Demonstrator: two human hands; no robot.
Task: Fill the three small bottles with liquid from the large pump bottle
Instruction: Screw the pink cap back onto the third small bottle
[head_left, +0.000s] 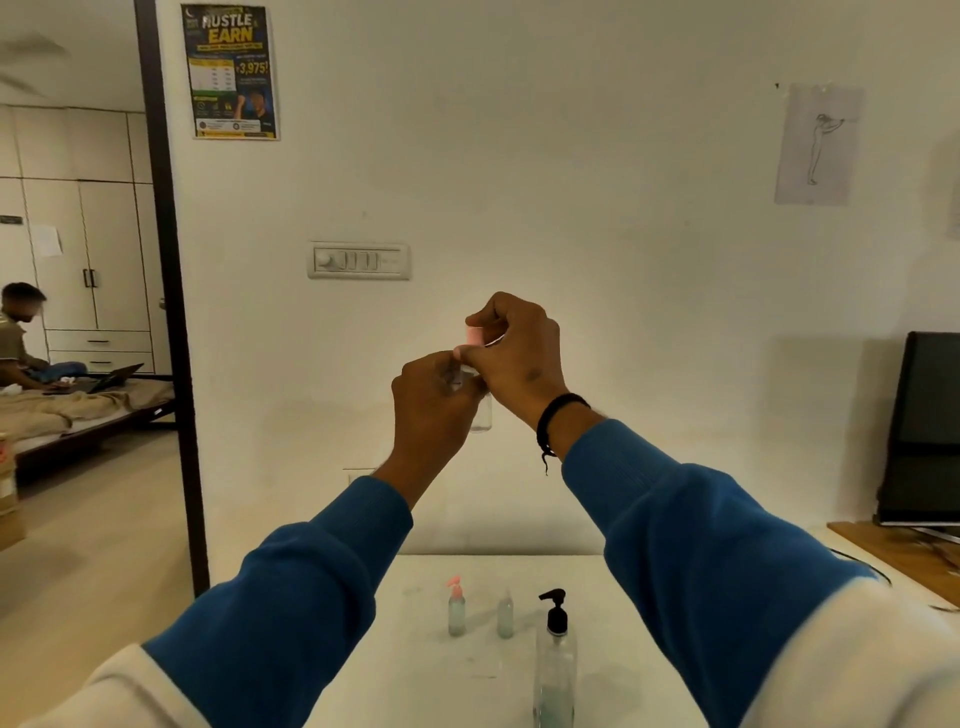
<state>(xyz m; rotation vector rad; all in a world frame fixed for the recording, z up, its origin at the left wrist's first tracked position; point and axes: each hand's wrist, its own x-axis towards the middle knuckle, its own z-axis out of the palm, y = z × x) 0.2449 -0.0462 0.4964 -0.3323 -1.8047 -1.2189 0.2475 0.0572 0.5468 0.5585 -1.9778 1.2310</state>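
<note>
At frame centre, the left hand (436, 400) grips a small clear bottle (480, 415) upright while the right hand (514, 353), directly above, pinches its pink pump cap (474, 336).

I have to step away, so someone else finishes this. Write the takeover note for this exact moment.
Left hand grips a small clear bottle, raised above the table.
Right hand pinches its pink cap at the neck.
On the table: small bottle with pink pump, uncapped small bottle, large pump bottle with little liquid left.
Done: both standing small bottles look at least part filled.
Left: held bottle's fill cannot be judged; check it, cap the open one.
</note>
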